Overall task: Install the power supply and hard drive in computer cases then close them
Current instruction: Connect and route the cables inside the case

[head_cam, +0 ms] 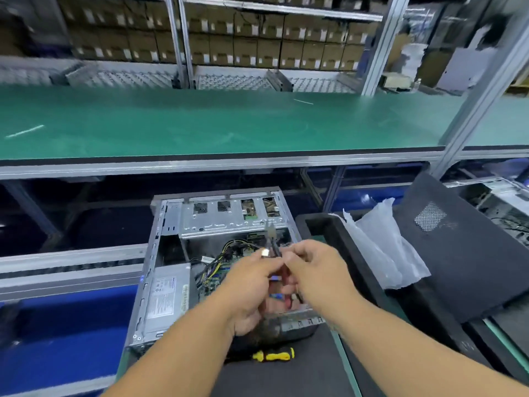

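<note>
An open silver computer case [160, 239] lies in front of me, side panel off. A grey power supply [167, 299] sits inside along its left wall, and a metal drive cage [229, 222] spans the far end. Bundled yellow and black wires [226, 253] lie over the motherboard. My left hand [252, 285] and my right hand [312, 273] meet above the case. Both pinch a thin cable with a small connector [265, 252] at its end. My hands hide the case's middle.
A yellow-and-black screwdriver [274, 355] lies on the black mat near the case's front edge. A black side panel [458, 253] leans at the right with a clear plastic bag [380, 247] on it. A second open case [501, 207] is at far right. A green shelf [229, 124] runs above.
</note>
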The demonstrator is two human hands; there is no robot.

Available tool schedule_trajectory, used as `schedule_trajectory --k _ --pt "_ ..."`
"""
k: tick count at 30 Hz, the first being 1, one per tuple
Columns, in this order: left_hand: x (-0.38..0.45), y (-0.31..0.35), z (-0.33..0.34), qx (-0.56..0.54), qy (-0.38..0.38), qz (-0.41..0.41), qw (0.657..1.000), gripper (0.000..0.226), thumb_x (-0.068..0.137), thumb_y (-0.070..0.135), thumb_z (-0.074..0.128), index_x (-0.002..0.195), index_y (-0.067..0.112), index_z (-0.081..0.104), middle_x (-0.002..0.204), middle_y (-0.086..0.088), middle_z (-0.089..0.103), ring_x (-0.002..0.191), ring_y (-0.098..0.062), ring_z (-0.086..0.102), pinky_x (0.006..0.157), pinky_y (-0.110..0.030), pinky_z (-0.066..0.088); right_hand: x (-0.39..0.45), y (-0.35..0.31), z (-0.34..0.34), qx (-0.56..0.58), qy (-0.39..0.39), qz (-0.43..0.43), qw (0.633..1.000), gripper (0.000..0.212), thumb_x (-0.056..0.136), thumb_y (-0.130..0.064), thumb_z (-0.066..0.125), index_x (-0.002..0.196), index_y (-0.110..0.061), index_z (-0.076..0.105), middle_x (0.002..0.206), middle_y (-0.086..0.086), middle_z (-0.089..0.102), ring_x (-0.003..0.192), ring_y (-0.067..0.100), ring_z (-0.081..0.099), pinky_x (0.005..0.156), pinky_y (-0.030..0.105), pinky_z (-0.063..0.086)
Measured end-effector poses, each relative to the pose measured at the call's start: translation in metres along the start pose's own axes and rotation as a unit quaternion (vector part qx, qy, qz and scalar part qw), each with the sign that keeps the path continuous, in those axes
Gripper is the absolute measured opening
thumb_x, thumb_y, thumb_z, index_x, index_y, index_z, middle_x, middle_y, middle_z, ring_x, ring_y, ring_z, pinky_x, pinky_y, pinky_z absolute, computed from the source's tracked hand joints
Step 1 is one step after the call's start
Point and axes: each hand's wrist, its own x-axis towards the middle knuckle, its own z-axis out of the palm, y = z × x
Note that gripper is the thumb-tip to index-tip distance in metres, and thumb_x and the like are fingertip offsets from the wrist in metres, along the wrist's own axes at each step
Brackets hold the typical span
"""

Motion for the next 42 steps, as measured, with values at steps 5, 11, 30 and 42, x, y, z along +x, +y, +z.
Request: schedule_trajectory --k 5,11,30,42 --pt "0.019 0.026 -0.063 -0.065 0.135 -0.141 0.979 0.012 0.087 0.018 0.05 0.09 0.011 0.06 0.08 -0.013 0.069 0.069 -0.026 0.06 0.063 -0.031 0.042 0.042 0.009 0.042 -0.128 -0.06 -0.033 0.989 0.012 0.1 -0.026 0.059 0.095 -0.036 0.064 0.086 -0.008 0.069 0.067 0.013 0.067 0.06 0.029 0.057" --pt "0.048 0.023 -0.092 0.011 0.139 -0.238 0.961 0.02 0.083 0.021 0.048 0.098 0.01 0.053 0.083 -0.013 0.061 0.066 -0.024 0.057 0.062 -0.029 0.044 0.093 0.035 0.085 -0.395 -0.235 -0.073 0.885 0.025 0.095 -0.001 0.054 0.098 -0.025 0.061 0.088 -0.002 0.059 0.074 0.015 0.052 0.078 0.029 0.054" --pt "0.075 0.021 -0.107 -0.064 0.202 -0.244 0.946 0.03 0.089 0.021 0.046 0.115 0.008 0.055 0.11 -0.02 0.065 0.089 -0.033 0.062 0.062 -0.035 0.054 0.129 0.069 0.101 -0.393 -0.189 -0.078 0.896 0.016 0.098 -0.009 0.059 0.109 -0.018 0.067 0.101 0.003 0.071 0.09 0.025 0.068 0.075 0.038 0.059" --pt "0.072 0.017 -0.105 -0.076 0.213 -0.226 0.947 0.029 0.084 0.018 0.047 0.108 0.006 0.058 0.115 -0.022 0.067 0.079 -0.033 0.062 0.059 -0.035 0.054 0.128 0.067 0.1 -0.372 -0.175 -0.055 0.91 0.023 0.093 -0.002 0.057 0.108 -0.018 0.065 0.101 0.003 0.07 0.09 0.025 0.067 0.077 0.037 0.058"
